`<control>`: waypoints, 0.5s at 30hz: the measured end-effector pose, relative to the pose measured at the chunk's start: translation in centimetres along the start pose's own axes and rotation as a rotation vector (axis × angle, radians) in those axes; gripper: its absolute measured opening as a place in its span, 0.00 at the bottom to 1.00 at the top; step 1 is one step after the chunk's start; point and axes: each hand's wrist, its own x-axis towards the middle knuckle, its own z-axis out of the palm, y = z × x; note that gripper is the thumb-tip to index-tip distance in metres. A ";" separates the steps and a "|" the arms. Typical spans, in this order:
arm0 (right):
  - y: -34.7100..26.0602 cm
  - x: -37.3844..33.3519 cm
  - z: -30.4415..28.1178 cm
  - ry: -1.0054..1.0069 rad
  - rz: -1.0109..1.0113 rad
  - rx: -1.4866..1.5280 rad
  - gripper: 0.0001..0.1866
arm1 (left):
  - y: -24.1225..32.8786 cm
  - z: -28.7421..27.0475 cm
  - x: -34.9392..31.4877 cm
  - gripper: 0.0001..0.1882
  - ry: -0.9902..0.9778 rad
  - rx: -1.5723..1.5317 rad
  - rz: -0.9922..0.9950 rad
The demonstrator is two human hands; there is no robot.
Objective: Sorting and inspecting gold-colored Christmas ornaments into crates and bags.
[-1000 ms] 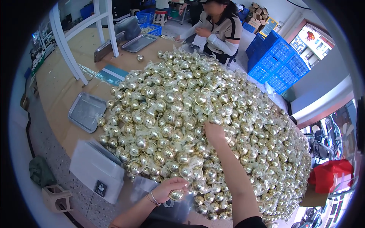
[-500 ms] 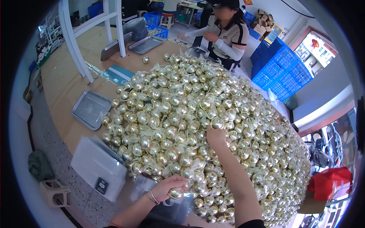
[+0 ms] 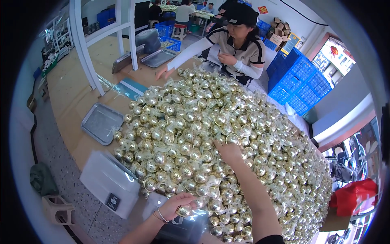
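Note:
A large heap of shiny gold balls [image 3: 187, 136], with patterned shells and pale ribbons tied to them, covers much of the table. My left hand [image 3: 178, 203], low in the middle, is closed round a gold ball [image 3: 184, 210]; another ball lies against its fingertips. Out over the middle of the heap reaches my right hand [image 3: 228, 153], palm down. One of its fingers stretches out to the left and touches the balls; the other fingers are mostly hidden. Just beyond its knuckles sits a gold ball [image 3: 232, 139].
Left of the heap lie a grey metal tray [image 3: 87, 127] and a clear plastic box [image 3: 106, 179]. A white frame [image 3: 84, 61] stands on the table. Across from me a person [image 3: 237, 44] stretches an arm over the table. Blue crates [image 3: 298, 83] are stacked at the right.
My right hand has shifted slightly left, with a finger now stretched out. The person opposite has reached an arm leftward; the lone ball near the far tray no longer shows. My left hand keeps its ball.

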 end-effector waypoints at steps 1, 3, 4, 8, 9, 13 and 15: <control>0.4 0.2 0.8 0.000 0.011 0.005 0.13 | 0.0 0.1 0.1 0.11 -0.004 0.008 -0.009; 1.6 0.6 3.1 0.113 -0.034 -0.008 0.12 | -0.1 0.2 -0.1 0.11 -0.001 0.037 0.010; 1.7 0.3 2.4 0.102 0.010 0.045 0.10 | -0.1 -0.2 -0.3 0.11 -0.023 0.009 -0.005; 3.9 -3.0 -1.1 0.143 0.336 0.327 0.10 | 0.2 -0.5 -0.6 0.11 0.021 0.021 0.029; 4.8 -4.6 -1.6 0.268 0.378 0.521 0.11 | 0.2 -0.5 -0.6 0.11 0.008 0.021 0.025; 4.6 -11.0 -4.8 0.501 0.419 0.976 0.13 | 0.2 0.2 -1.7 0.12 0.014 0.032 0.011; 4.1 -14.5 -6.1 0.506 0.447 1.070 0.11 | 0.1 1.3 -2.4 0.12 -0.036 0.060 0.001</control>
